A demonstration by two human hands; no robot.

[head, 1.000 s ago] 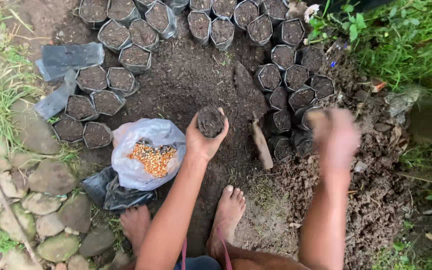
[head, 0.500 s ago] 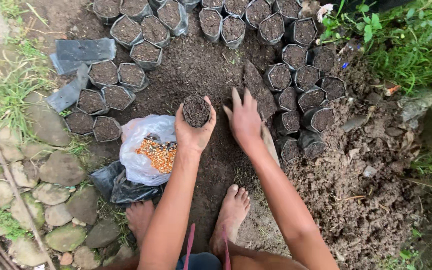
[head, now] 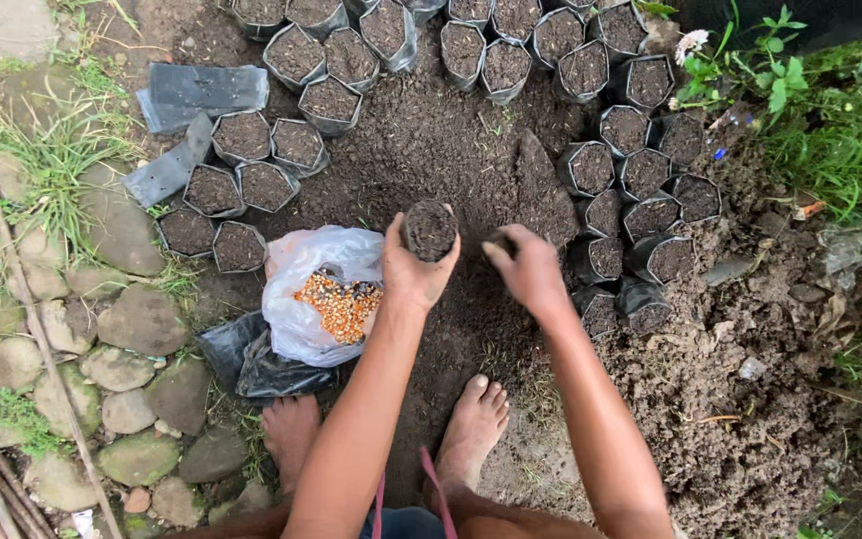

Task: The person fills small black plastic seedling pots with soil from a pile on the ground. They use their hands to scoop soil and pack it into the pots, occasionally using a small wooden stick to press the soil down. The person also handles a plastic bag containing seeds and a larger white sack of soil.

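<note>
Left grip (head: 413, 274) cupping soil-filled bag (head: 430, 230), right hand (head: 526, 269) just beside

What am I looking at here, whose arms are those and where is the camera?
The camera sits on a person's head and looks down, so the arms and bare feet are their own. The left hand holds a small soil-filled bag. The right hand, fingers curled, hovers just beside it over the dark soil. More filled black bags stand in clusters around the soil. A clear plastic bag of orange-yellow kernels lies by the left arm, with stones on the left and grass on the right.
</note>
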